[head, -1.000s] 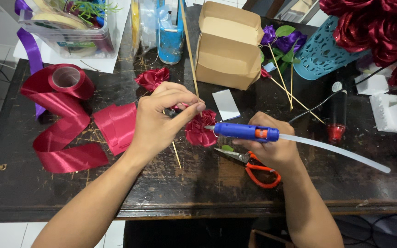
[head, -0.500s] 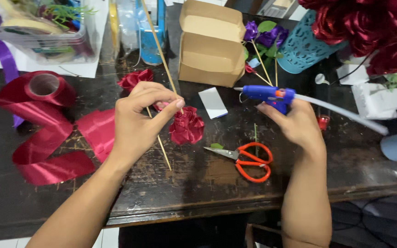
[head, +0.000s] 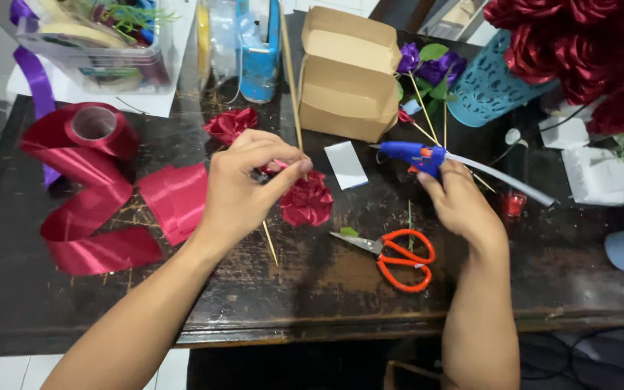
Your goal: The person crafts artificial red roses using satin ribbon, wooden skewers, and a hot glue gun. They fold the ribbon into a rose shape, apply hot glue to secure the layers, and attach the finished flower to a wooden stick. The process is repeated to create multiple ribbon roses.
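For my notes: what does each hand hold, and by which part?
Left hand: thin wooden stick, pinched beside the red ribbon rose. Right hand: blue glue gun, by its handle.

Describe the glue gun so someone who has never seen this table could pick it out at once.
Start at the open cardboard box at the back middle of the dark table. Just right of and below it, the right hand grips the glue gun. It is the only blue tool with an orange trigger and a long white glue stick trailing from its back, unlike the orange-handled scissors lying nearer the table's front edge.
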